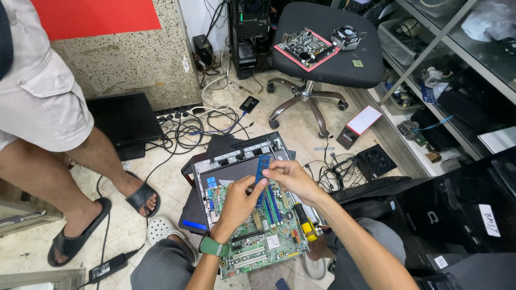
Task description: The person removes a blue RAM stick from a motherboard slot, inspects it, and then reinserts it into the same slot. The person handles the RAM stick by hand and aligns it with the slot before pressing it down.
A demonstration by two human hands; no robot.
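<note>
Your left hand (239, 200) and right hand (287, 176) both pinch the blue memory stick (263, 171), fingers closed on it, above the green motherboard (266, 236). It is not yet seated; the slots (272, 207) below wait, a yellow-handled screwdriver (306, 223) alongside.

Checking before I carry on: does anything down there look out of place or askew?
Yes. The blue memory stick held by both hands, left hand and right hand, stands above the green motherboard, not in a slot. A yellow-handled screwdriver lies on the board.
</note>
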